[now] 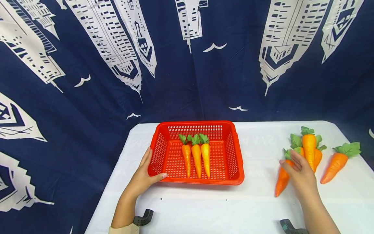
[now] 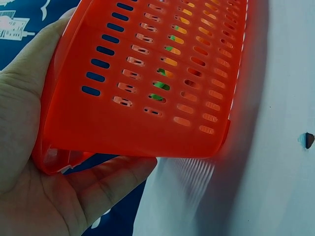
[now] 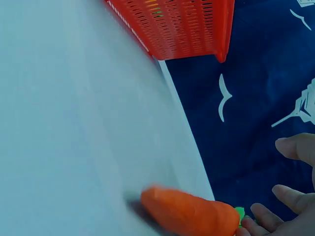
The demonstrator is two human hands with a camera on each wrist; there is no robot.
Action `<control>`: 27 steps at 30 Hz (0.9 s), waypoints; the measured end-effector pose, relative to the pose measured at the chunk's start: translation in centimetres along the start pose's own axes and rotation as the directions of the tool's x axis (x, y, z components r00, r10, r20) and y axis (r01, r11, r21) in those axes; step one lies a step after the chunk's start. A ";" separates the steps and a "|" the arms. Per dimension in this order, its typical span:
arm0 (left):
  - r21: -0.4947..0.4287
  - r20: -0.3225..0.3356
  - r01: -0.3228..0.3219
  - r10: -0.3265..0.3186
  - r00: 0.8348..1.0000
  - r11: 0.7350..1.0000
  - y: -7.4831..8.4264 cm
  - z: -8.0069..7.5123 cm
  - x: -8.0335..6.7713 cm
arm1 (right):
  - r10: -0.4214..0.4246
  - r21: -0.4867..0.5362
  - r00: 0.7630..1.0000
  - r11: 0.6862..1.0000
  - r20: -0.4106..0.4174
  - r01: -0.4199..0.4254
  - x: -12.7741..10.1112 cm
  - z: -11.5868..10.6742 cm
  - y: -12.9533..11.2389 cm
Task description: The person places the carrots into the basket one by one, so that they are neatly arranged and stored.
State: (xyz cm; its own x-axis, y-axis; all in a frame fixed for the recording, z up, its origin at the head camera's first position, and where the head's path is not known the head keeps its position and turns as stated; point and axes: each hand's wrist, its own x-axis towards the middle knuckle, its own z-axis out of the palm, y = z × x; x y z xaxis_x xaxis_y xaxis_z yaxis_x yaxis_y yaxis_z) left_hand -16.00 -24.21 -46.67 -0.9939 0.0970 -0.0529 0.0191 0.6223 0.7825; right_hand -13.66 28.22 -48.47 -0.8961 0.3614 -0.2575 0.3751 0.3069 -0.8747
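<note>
A red plastic basket (image 1: 196,182) with slotted walls stands on the table, and three toy carrots (image 1: 196,159) lie side by side in it, leaves toward the back. My left hand (image 1: 141,180) holds the basket's front left corner, thumb along the front rim and fingers on the left side; the left wrist view shows the rim between them. On the right, my right hand (image 1: 304,180) hovers at a small pile of carrots (image 1: 309,146), its fingers spread and loosely bent. Beneath its fingertips lies an orange carrot (image 1: 282,180), which it does not grip in the right wrist view.
A separate orange carrot (image 1: 334,167) with broad leaves lies near the table's right edge. The white-covered table (image 1: 204,211) ends at a dark blue curtain (image 1: 187,87) printed with white buildings and birds. Dark straps with devices (image 1: 143,217) sit on both wrists.
</note>
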 end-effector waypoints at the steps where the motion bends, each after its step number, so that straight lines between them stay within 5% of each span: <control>1: -0.002 -0.001 0.002 -0.002 1.000 1.000 0.0 0.0 0.0 | 0.001 -0.001 1.000 1.000 -0.005 -0.001 0.0 0.0 0.1; 13: 0.011 -0.008 0.004 -0.004 1.000 1.000 -0.1 0.0 -0.2 | -0.009 -0.100 0.995 0.995 0.098 0.019 0.1 0.4 0.7; 20: -0.003 -0.006 -0.008 0.008 1.000 1.000 -0.2 0.1 -0.2 | -0.016 -0.268 0.987 0.962 0.162 0.060 0.6 1.0 1.1; 27: 0.001 -0.007 -0.009 0.009 1.000 1.000 -0.2 0.0 -0.1 | -0.076 -0.304 0.982 0.944 0.171 0.126 0.9 0.9 1.6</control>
State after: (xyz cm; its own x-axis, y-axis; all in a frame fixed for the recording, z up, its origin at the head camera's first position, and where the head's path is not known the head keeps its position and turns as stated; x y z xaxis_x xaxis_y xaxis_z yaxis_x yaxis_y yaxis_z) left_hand -15.92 -24.29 -46.81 -0.9944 0.0970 -0.0417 0.0279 0.6223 0.7823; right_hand -14.10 28.29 -50.48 -0.9494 0.1813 -0.2564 0.3132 0.6031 -0.7336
